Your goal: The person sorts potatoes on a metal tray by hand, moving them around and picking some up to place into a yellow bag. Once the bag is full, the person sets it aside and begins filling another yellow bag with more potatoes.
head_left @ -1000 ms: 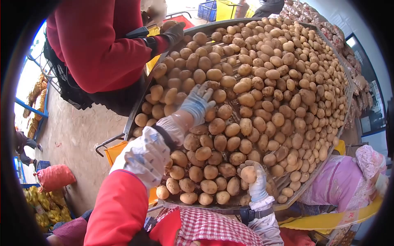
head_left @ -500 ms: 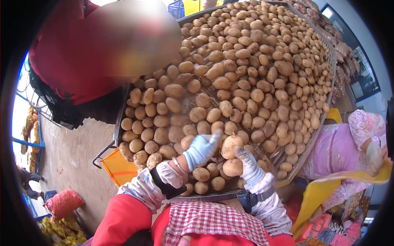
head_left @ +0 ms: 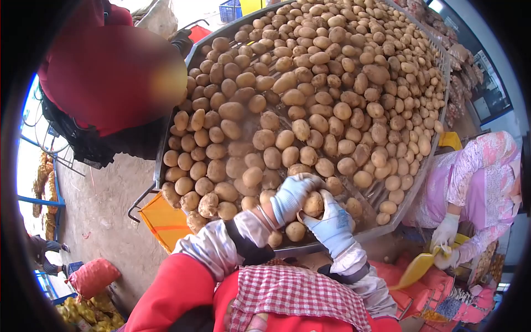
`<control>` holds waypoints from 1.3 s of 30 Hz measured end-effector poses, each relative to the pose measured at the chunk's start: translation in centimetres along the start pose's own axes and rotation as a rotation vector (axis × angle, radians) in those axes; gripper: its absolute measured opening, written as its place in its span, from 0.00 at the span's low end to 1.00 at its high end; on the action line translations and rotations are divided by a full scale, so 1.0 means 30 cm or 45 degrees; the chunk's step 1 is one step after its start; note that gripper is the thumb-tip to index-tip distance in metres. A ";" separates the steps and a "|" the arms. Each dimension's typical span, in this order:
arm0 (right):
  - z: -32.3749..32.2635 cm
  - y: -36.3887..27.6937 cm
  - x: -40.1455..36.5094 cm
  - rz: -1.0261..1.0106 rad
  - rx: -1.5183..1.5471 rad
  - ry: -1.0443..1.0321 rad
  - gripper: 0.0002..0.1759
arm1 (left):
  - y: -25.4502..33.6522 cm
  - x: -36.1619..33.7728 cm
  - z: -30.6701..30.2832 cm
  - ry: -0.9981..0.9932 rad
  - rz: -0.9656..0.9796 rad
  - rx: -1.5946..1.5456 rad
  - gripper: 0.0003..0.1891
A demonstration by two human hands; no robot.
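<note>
Both my hands, in pale blue-white gloves, meet at the near edge of a big sorting table [head_left: 257,66] heaped with potatoes. One round potato [head_left: 313,204] sits between them. My right hand [head_left: 333,226] cups it from the right and below, its thumb along the side. Curled fingers of my left hand [head_left: 295,197] lie against its upper left side; their tips are hidden. Just below my hands lies another potato [head_left: 295,231]. More potatoes [head_left: 225,192] rest to the left of my left hand.
Across the table's left side stands a person in dark red [head_left: 83,83]. At right, a person in pink and lilac [head_left: 470,182] handles a yellow bag [head_left: 416,271]. An orange panel [head_left: 166,221] hangs at the left corner. A red sack [head_left: 94,276] lies on the floor.
My hands have come together around one potato; the two larger potatoes that were by my right hand are no longer seen there. The person in dark red has leaned back left; the yellow bag is lower.
</note>
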State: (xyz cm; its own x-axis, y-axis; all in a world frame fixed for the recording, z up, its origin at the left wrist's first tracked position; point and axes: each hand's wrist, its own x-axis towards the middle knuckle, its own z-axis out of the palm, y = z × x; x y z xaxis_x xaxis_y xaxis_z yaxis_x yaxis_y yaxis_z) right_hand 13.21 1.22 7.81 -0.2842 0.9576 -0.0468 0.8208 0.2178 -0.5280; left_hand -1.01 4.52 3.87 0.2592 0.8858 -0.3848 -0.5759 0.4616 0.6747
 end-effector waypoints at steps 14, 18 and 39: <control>-0.026 0.354 0.015 0.249 1.089 0.551 0.30 | 0.073 -0.213 -0.160 -0.436 0.624 1.735 0.11; -0.082 0.370 0.029 0.352 0.234 0.234 0.35 | 0.176 -0.047 -0.261 0.776 1.078 2.288 0.25; -0.002 0.214 0.030 0.069 -0.518 0.171 0.42 | 0.275 0.411 -0.163 -0.021 1.121 2.104 0.13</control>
State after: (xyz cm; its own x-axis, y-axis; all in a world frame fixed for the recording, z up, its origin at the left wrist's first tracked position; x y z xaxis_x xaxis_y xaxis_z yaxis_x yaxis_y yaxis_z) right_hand 18.27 3.49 4.42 -0.1903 0.9799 0.0600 0.9690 0.1973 -0.1490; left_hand -6.34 19.03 1.61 0.3561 0.8599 0.3658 0.7011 -0.5046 0.5038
